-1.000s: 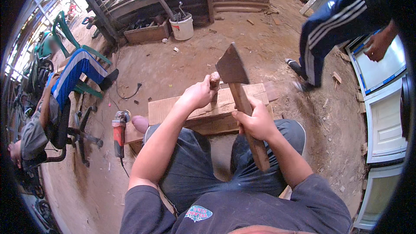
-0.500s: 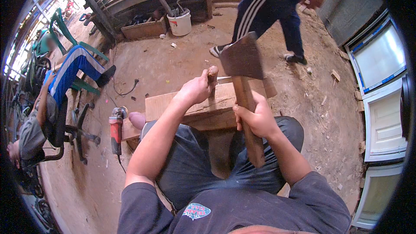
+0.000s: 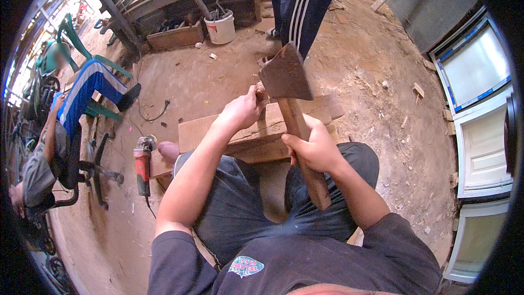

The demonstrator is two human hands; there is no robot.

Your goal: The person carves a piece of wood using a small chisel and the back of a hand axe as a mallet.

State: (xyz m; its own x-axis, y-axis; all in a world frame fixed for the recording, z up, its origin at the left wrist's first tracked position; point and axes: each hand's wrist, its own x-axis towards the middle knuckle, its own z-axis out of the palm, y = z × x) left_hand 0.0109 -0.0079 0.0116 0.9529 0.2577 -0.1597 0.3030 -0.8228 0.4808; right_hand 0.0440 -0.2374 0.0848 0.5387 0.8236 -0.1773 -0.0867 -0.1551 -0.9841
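My right hand [image 3: 316, 147] is closed around the wooden handle of a hatchet [image 3: 287, 74]. The broad, dark blade is raised above a wooden block [image 3: 204, 131], and the handle slants down toward my right thigh. My left hand [image 3: 240, 112] grips a short brown piece of wood [image 3: 262, 113] held upright over the block, its top level with the index finger. In this view the blade overlaps part of that piece; I cannot tell whether they touch. The block lies crosswise in front of my knees.
An angle grinder [image 3: 142, 165] with a cord lies left of the block, beside a rounded mauve object [image 3: 169, 151]. A person in striped trousers [image 3: 300, 5] stands just beyond; another sits at left [image 3: 90, 95]. A white bucket [image 3: 221, 28] and white framed panels [image 3: 484, 150] are farther off.
The hatchet and my right hand have shifted left, bringing the blade over part of the wood piece in view. The person in striped trousers has moved left. The whole view has shifted slightly.
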